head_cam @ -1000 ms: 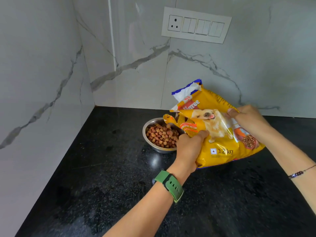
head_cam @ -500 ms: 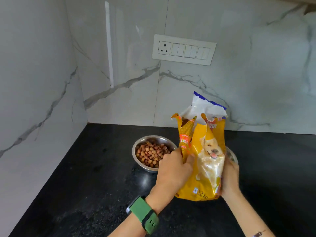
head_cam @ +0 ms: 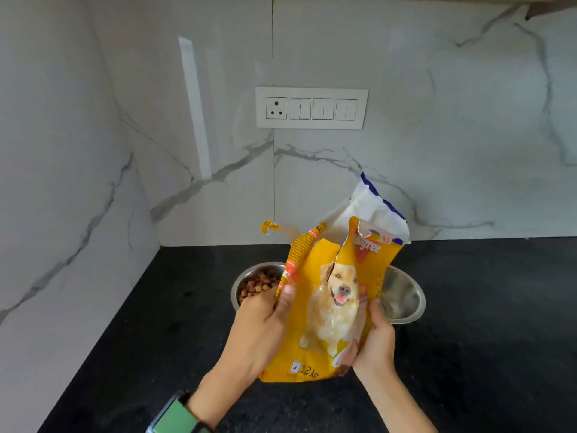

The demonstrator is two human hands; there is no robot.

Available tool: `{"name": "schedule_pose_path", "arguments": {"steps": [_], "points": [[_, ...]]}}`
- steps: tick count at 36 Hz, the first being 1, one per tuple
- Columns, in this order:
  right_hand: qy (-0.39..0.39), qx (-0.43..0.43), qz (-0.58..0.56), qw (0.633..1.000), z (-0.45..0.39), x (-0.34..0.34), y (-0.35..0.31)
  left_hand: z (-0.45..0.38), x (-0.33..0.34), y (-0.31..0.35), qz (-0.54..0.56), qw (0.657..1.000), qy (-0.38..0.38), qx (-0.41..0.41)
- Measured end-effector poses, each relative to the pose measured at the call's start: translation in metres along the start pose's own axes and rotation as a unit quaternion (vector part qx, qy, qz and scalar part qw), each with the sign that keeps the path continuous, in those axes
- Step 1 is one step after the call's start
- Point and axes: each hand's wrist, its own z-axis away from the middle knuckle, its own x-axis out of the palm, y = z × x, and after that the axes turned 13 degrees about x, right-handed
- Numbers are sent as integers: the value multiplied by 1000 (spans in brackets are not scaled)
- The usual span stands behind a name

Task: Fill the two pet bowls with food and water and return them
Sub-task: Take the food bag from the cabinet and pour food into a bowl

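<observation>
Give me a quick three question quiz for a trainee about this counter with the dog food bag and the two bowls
1. True or false: the yellow dog food bag lies flat on the black counter.
2. Which steel bowl holds kibble?
A. the left bowl
B. the right bowl
C. both
3. Fill in: the bag is held by ____ hands.

Key:
1. False. It stands upright, its torn top open.
2. A. The right bowl looks empty where it shows.
3. Both. The left hand grips the left edge, the right hand the right edge.
</observation>
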Motion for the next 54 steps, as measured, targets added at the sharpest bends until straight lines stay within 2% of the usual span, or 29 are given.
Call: {"name": "schedule_pose_path", "arguments": {"steps": [4, 8, 10, 14, 23, 26, 28, 33, 37, 39, 41, 43, 45, 48, 50, 52, 54], "points": [[-76, 29, 18, 996, -3, -9, -12, 10, 2, -10, 59, 997, 54, -22], [-159, 40, 83, 983, -2, -12, -26, 21, 7, -21, 100, 991, 92, -17], [-170, 29, 116, 978, -4, -14, -34, 26, 11, -29, 116, 988, 104, -19], [-156, -11, 187, 970, -2, -12, -47, 34, 20, -47, 136, 983, 119, -24], [-116, -38, 290, 949, 2, -25, -42, 44, 33, -71, 187, 963, 147, -127], [-110, -30, 345, 932, 9, -16, -43, 48, 28, -76, 227, 961, 133, -90], [-77, -35, 367, 926, 13, -6, -42, 48, 22, -81, 245, 962, 108, -45], [-21, -20, 373, 927, 25, 9, -37, 47, 19, -73, 217, 975, 24, 34], [12, -42, 414, 909, 28, 11, -31, 42, 35, -55, 193, 978, 65, 35], [5, -57, 457, 888, 29, 10, -26, 37, 46, -46, 158, 983, 95, 6], [-9, -69, 477, 876, 29, 8, -24, 27, 52, -38, 74, 988, 134, -29], [-18, -65, 460, 885, 29, 6, -25, 16, 53, -33, -15, 989, 138, -40], [-32, -51, 426, 903, 27, 5, -28, 6, 50, -34, -53, 989, 126, -61], [-68, -29, 406, 911, 26, 1, -35, 1, 45, -38, 34, 978, 145, -143], [-103, -44, 429, 896, 24, -3, -40, 0, 47, -39, 128, 962, 136, -199], [-146, -85, 480, 861, 23, -5, -44, 0, 49, -38, 189, 942, 121, -248], [-179, -126, 557, 801, 23, -3, -48, 0, 47, -33, 237, 920, 107, -294]]}}
